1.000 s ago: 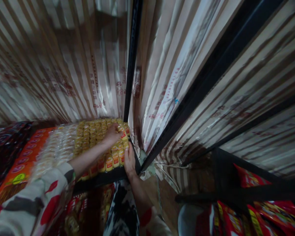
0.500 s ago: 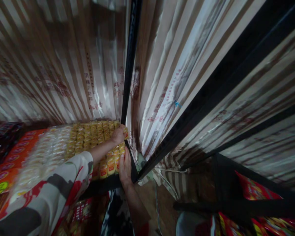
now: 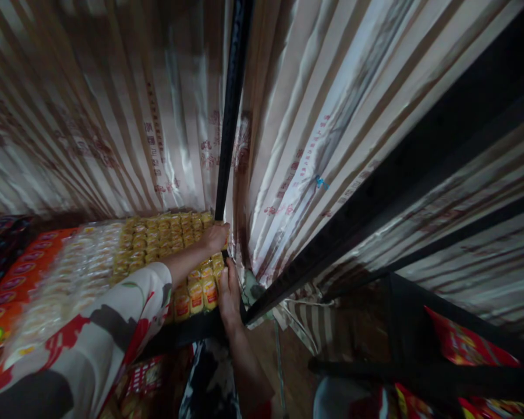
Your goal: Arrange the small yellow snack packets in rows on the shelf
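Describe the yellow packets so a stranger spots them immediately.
Find the thin black post against the striped curtain. Left of its lower end, the yellow packets sit in tight rows on a shelf, left hand and right hand by their right end. Yellow wrapping sets them apart from the white packets alongside.

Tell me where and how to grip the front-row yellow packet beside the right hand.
Probably grip the yellow packet by its upper front, coming from the shelf's front rim: its printed face is exposed there; a neighbouring packet crowds its left, the right hand its right.
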Motion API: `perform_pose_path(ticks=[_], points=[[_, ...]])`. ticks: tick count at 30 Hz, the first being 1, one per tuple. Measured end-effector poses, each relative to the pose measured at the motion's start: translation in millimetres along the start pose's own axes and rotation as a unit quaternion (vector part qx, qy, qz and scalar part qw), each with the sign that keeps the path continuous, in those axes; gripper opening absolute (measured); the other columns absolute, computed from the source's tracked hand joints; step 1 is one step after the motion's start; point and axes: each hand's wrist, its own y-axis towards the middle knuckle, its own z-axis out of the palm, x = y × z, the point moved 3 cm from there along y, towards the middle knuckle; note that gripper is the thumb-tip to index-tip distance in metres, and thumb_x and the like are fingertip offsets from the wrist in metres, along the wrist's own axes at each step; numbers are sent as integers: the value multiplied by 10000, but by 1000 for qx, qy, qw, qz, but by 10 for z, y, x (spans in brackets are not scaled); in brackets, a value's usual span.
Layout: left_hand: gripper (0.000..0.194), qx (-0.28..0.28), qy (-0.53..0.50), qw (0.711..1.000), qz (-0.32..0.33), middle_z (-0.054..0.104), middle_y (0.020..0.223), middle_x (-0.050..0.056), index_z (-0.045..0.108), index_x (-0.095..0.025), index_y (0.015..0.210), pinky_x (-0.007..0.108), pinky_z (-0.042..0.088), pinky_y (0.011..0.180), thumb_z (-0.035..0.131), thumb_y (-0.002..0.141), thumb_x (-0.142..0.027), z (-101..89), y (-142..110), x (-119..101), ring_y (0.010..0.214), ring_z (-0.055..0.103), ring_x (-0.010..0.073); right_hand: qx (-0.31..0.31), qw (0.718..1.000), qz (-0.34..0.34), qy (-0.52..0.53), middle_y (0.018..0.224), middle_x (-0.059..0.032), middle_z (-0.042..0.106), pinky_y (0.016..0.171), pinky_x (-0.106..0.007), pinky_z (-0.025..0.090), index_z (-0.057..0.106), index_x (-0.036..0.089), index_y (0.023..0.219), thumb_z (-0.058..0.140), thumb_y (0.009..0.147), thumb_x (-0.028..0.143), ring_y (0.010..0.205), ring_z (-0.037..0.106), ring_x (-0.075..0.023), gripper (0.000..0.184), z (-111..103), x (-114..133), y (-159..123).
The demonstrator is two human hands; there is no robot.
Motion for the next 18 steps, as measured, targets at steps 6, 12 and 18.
perform_pose_path(ticks=[6, 12, 18], points=[[310, 3, 12, 1000, 4, 642, 975, 100, 531, -138, 1082, 273, 480, 810, 448, 790, -76, 39, 43, 43, 946, 611, 176, 48, 996, 58, -44, 1280, -88, 530, 1023, -358, 323, 487, 183, 1275, 349, 859, 528, 1195, 463, -223, 558, 65, -31, 288], [374, 37, 41, 998, 20, 645, 987, 102, 518, -179, 1141, 274, 483, 778, 458, 784, -83, 40, 12, 14, 924, 622, 181, 93, 995, 10, -18, 1192, -47, 598, 930, -318, 411, 434, 234, 1320, 393, 849, 535, 1079, 558, -202, 560, 139, -21, 317], [366, 50, 86, 995, -22, 630, 1008, 146, 492, -153, 1187, 311, 494, 721, 366, 847, -101, 36, -23, -104, 902, 631, 214, 75, 996, -24, -32, 1194, -56, 593, 951, -330, 395, 473, 226, 1289, 419, 851, 473, 1109, 534, -209, 506, 143, -34, 303]])
